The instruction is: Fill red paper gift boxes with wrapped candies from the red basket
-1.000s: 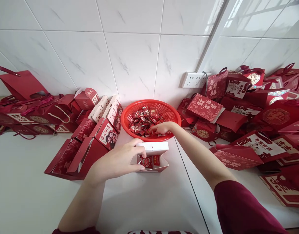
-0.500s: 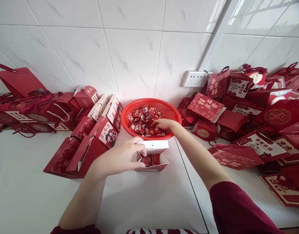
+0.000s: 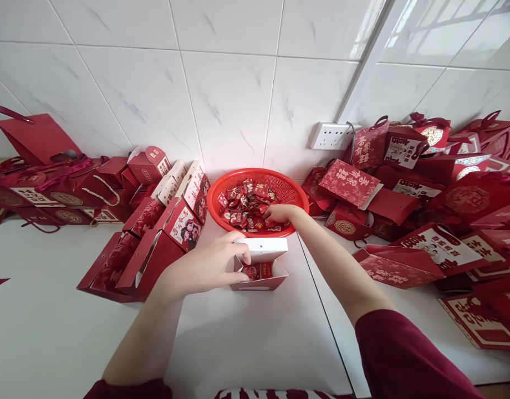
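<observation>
My left hand [image 3: 211,263] grips the left side of a small red gift box [image 3: 259,285], thumb at the front and fingers over the side. The box stands upright on the white tabletop with its lid flap raised, showing a white inside. Red-wrapped candies [image 3: 261,271] lie in it. Just behind stands a red plastic basket [image 3: 215,191] holding a heap of wrapped candies [image 3: 242,202]. Inside its right part is my right hand [image 3: 280,213], fingers bent together among the candies. Its fingertips are partly hidden, so what they pinch cannot be made out.
Opened red boxes [image 3: 155,249] stand in rows at my left, before more gift boxes [image 3: 72,183] with ribbons and rope handles. On the right is a large pile of red boxes [image 3: 421,205]. A white power strip [image 3: 332,136] sits against the tiled wall [image 3: 230,100].
My right hand has shifted very slightly within the basket, its fingers still among the candies. The left hand keeps its grip on the box. The view has moved a little.
</observation>
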{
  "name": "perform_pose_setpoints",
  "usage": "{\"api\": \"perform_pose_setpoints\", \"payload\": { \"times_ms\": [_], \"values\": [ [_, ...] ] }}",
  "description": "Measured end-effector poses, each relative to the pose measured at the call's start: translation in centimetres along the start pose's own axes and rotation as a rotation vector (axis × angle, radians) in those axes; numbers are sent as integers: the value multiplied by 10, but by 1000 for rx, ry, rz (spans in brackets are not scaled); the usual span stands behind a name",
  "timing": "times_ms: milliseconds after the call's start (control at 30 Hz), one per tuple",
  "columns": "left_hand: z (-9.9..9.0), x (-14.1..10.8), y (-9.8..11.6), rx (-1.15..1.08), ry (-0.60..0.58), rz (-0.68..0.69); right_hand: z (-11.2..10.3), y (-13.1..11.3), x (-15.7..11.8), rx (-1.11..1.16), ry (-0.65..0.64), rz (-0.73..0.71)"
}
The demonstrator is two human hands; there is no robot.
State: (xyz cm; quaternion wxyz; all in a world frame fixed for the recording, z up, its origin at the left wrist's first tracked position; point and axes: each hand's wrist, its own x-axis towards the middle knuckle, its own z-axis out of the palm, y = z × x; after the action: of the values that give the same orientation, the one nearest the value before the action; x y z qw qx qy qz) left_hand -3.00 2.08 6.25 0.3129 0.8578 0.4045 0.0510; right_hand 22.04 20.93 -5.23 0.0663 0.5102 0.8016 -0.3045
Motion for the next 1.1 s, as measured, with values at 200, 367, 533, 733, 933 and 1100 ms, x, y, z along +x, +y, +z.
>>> {"api": "perform_pose_setpoints", "payload": {
  "times_ms": [200, 367, 533, 733, 933, 1100],
  "values": [
    [6, 10, -7, -62, 72, 23, -7, -8, -18, 169, 183, -16],
    [14, 18, -9, -87, 180, 70, -4, -25, -57, 411, 464, -120],
    [15, 19, 2, -102, 623, 113, 11, -50, -105, 709, 720, -279],
    [19, 17, 31, -219, 808, 112, 30, -95, -173, 1170, 725, -575],
    [30, 12, 40, -217, 666, 76, 45, -111, -200, 1056, 587, -612],
    [38, 18, 30, -225, 553, 119, 51, -102, -199, 941, 579, -622]
  ]
}}
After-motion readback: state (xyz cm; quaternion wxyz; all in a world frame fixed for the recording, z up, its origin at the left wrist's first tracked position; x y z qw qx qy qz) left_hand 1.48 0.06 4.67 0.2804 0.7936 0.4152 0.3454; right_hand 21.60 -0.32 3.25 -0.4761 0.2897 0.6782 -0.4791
